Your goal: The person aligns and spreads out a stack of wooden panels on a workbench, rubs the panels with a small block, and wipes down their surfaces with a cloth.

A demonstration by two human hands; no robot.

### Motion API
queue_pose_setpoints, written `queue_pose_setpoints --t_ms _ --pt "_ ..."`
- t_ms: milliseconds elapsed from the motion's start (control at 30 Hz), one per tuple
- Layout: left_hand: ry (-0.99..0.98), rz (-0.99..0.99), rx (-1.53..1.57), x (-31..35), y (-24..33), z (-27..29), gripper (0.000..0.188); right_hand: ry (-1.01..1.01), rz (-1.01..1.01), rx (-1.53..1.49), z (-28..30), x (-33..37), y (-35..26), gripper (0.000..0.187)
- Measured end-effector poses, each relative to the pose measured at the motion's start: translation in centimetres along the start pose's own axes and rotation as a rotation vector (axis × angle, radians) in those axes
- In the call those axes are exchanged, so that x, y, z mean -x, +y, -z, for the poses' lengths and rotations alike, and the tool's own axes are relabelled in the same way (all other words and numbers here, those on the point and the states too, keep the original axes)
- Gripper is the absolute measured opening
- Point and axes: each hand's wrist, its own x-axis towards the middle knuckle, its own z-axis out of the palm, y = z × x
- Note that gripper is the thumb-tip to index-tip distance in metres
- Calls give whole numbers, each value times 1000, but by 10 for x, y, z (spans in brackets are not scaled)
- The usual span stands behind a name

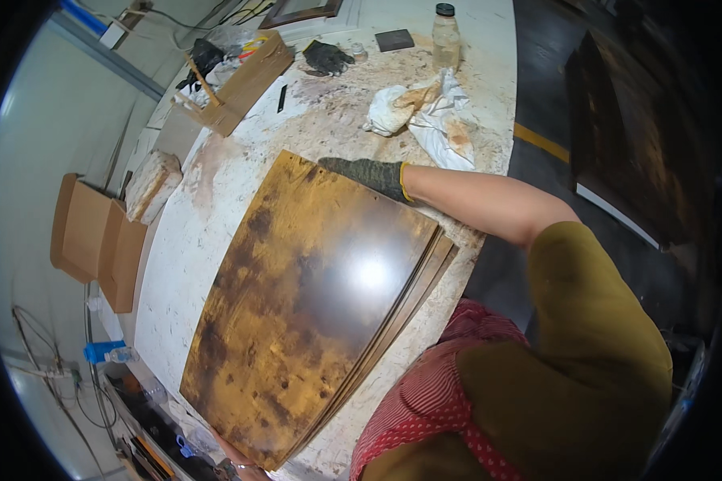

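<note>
Two hands at one stack of mottled brown boards (313, 313), centre frame.
The right hand (367, 176), gloved, lies along the stack's upper edge; the left hand (231, 455), lower left, is mostly hidden; I cannot tell whether either grips. Several boards, too tightly layered to count. Upper centre: one loose black glove (326, 58), one dark square (395, 40), stained white cloth (449, 136), one lidded jar (447, 44).

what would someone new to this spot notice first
Probably the top board, mottled brown and glossy with a bright glare, on a stack in the middle of the picture. Next, the right hand in a dark glove with a yellow cuff, at the board's far edge. Beyond it, a stained white rag lies crumpled on the table.
</note>
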Motion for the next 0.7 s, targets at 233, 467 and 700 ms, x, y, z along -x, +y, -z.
queue_pose_setpoints --t_ms 233,467,700 --pt "-33 -56 -172 6 38 -13 69 -146 237 -215 33 1 51 40" --pt "-206 -612 -639 -42 180 -108 65 409 344 28 54 147 38 17" --pt "-1158 -88 -820 -43 203 -378 77 -244 260 538 -29 195 193 38"
